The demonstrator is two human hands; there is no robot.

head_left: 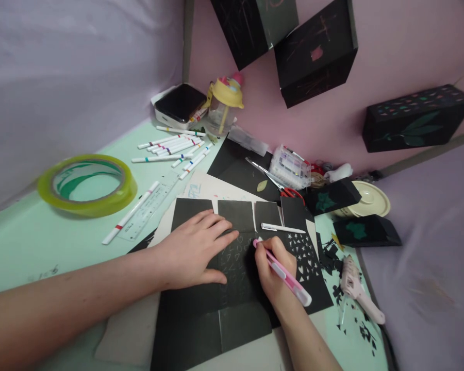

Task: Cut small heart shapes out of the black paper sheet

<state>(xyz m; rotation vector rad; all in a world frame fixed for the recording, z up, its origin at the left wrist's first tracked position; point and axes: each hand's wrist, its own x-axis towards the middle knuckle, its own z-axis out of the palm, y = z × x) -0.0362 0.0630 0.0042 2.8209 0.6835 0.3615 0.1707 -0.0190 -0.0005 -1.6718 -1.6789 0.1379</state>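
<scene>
My left hand (193, 251) lies flat with fingers spread on a sheet of black cardboard (189, 327), pressing it to the table. The sheet has flaps along its far edge and faint pencilled shapes in the middle. In my right hand (275, 265) is a pink craft knife (288, 275), its tip end down on the sheet beside the drawn shapes. The blade itself is too small to make out. Right of this hand, the cardboard carries cut-out stars, hearts and triangles (303, 255). A white pen (282, 228) rests on the flaps just beyond the knife.
Yellow-green tape (129, 193), a clear ruler (150, 208) and several white markers (178, 146) lie left. Behind are a phone (181, 102), a yellow-lidded cup (224, 105) and red-handled scissors (292, 192). A glue gun (359, 291) and black scraps (365, 335) lie right; black boxes (317, 54) hang above.
</scene>
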